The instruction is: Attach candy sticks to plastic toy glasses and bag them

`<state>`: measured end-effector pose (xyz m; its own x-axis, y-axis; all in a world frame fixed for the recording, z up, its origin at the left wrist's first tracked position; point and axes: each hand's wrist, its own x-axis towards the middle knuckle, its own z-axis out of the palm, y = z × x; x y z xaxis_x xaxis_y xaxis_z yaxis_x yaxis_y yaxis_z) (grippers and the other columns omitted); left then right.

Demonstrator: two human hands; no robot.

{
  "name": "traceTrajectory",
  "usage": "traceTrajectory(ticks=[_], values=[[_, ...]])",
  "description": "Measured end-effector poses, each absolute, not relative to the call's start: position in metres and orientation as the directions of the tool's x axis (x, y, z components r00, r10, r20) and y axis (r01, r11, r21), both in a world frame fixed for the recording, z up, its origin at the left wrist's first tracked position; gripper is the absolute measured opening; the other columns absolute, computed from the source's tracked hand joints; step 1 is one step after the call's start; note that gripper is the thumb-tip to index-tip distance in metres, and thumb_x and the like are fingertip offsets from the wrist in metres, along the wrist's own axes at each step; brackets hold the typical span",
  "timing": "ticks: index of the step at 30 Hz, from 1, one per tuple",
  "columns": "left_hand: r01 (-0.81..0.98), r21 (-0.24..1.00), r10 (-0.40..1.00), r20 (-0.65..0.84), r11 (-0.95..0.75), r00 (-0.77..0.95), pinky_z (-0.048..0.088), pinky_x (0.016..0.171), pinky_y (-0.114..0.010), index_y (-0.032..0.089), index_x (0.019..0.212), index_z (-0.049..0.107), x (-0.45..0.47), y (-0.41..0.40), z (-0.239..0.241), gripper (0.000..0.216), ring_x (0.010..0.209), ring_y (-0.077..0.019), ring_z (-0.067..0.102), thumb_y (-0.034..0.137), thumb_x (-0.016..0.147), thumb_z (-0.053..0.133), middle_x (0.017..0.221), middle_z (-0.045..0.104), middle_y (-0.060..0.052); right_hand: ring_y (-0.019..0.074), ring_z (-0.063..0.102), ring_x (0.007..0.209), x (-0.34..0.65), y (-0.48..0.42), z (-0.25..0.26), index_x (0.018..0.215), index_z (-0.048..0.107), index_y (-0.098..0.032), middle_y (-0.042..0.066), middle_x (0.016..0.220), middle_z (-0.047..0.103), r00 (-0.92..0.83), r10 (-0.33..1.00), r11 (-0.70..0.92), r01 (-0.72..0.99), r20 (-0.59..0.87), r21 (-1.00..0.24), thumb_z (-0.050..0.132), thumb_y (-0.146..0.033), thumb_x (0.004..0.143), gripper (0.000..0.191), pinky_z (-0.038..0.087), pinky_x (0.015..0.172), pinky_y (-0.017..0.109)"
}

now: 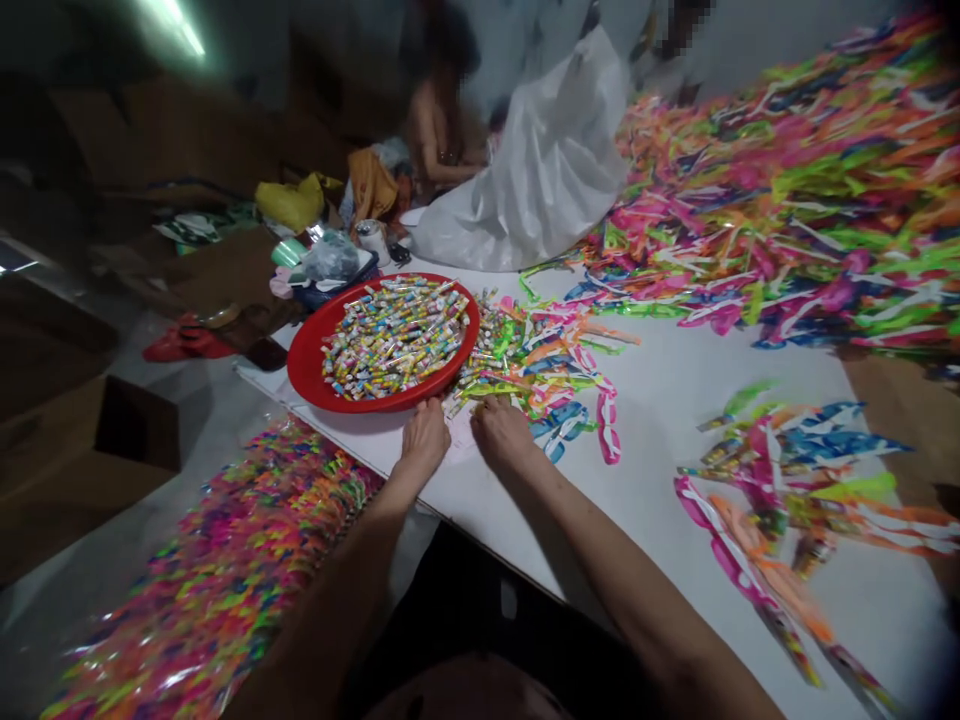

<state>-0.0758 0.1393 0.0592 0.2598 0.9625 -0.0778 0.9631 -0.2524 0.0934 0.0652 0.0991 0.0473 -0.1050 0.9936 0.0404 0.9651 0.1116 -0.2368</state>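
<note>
My left hand (426,437) is at the front rim of a red basin (304,372), its fingers curled together on the white table. Close by on the right, my right hand (502,430) is closed too, at the edge of a loose heap of small wrapped tubes and bright plastic pieces. What either set of fingers holds, if anything, is too small to make out. Small printed tubes (394,335) in clear wrap fill the basin. Beside my right hand lie blue plastic pieces (561,425) and a pink glasses-shaped piece (608,428).
A huge pile of coloured plastic pieces (810,190) covers the far right. A smaller group (772,470) lies on the right of the table (652,390). Behind the basin stands a white sack (532,180), near a seated person (442,140). A clear bag of colourful pieces (225,560) sits lower left.
</note>
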Motion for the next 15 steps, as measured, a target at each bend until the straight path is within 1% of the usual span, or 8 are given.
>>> traceTrajectory(ticks=[2,4,6,11,13,15], values=[[0.970,0.091,0.970,-0.074,-0.224,0.231,0.047,0.082,-0.037,0.007,0.114,0.052,-0.082,0.139,0.053,0.030,0.097,-0.0312,0.064,0.008,0.088,0.037,0.109,0.061,-0.022,0.0259,0.052,0.103,0.069,0.097,0.049,0.104,0.062,-0.012,0.016,0.111,0.060,-0.088,0.996,0.093,0.961,0.031,-0.260,0.039,-0.022,0.094,0.027,0.043,0.082,0.031],[0.972,0.090,0.972,-0.069,-0.217,0.223,0.047,0.084,-0.036,0.008,0.111,0.053,-0.084,0.142,0.045,0.030,0.098,-0.0295,0.064,0.007,0.090,0.032,0.105,0.064,-0.020,0.0236,0.054,0.100,0.066,0.100,0.054,0.107,0.059,-0.013,0.014,0.112,0.059,-0.055,0.998,0.064,0.949,0.037,-0.310,0.041,-0.024,0.094,0.025,0.043,0.080,0.030],[0.973,0.088,0.974,-0.061,-0.212,0.217,0.047,0.085,-0.035,0.009,0.111,0.054,-0.083,0.148,0.039,0.032,0.098,-0.0274,0.065,0.007,0.092,0.029,0.103,0.066,-0.019,0.0226,0.056,0.098,0.055,0.109,0.057,0.111,0.057,-0.014,0.013,0.113,0.059,-0.057,0.997,0.072,0.939,0.053,-0.336,0.040,-0.026,0.095,0.026,0.043,0.080,0.030],[0.975,0.106,0.978,-0.045,-0.197,0.203,0.049,0.082,-0.036,0.010,0.110,0.057,-0.078,0.158,0.029,0.033,0.092,-0.0264,0.067,0.010,0.094,0.029,0.097,0.069,-0.017,0.0253,0.058,0.099,0.024,0.137,0.052,0.108,0.060,-0.012,0.016,0.110,0.061,-0.105,0.994,0.096,0.956,-0.017,-0.279,0.042,-0.019,0.092,0.025,0.045,0.079,0.032],[0.972,0.131,0.978,-0.040,-0.196,0.203,0.049,0.083,-0.038,0.010,0.109,0.059,-0.077,0.160,0.027,0.034,0.094,-0.0271,0.067,0.008,0.093,0.030,0.098,0.069,-0.017,0.0266,0.057,0.100,0.022,0.140,0.048,0.106,0.061,-0.011,0.017,0.109,0.061,-0.105,0.994,0.095,0.961,-0.024,-0.261,0.041,-0.018,0.092,0.025,0.045,0.079,0.033],[0.966,0.169,0.979,-0.032,-0.193,0.201,0.048,0.086,-0.038,0.010,0.110,0.060,-0.078,0.160,0.026,0.035,0.096,-0.0271,0.066,0.006,0.092,0.030,0.100,0.069,-0.017,0.0259,0.057,0.098,0.028,0.135,0.047,0.104,0.062,-0.012,0.016,0.107,0.061,-0.106,0.994,0.097,0.958,-0.019,-0.271,0.041,-0.019,0.092,0.025,0.044,0.078,0.032]])
